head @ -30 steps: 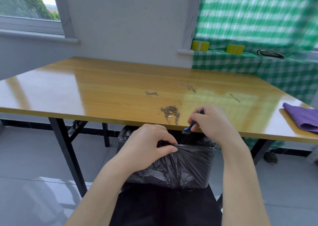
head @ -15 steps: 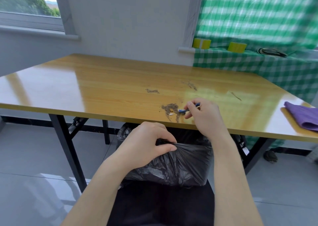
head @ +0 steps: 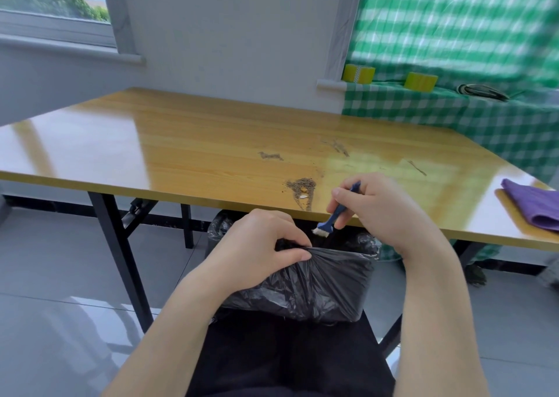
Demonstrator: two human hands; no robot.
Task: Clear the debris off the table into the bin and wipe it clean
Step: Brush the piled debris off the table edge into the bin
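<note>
A glossy wooden table carries a pile of brown debris near its front edge, plus smaller smears of debris farther back. Under that edge stands a bin lined with a black bag. My left hand pinches the near rim of the bag. My right hand grips a small blue-handled brush; its pale bristles hang just past the table edge, over the bin's mouth and right of the pile.
A folded purple cloth lies at the table's right end. Behind it a green checked cloth covers a ledge holding two yellow tape rolls. Black table legs stand to the left on a grey tiled floor.
My right hand has swept the brush from the debris pile on the tabletop back to the front edge, so the bristles now point down over the bin. The left hand has kept its hold.
</note>
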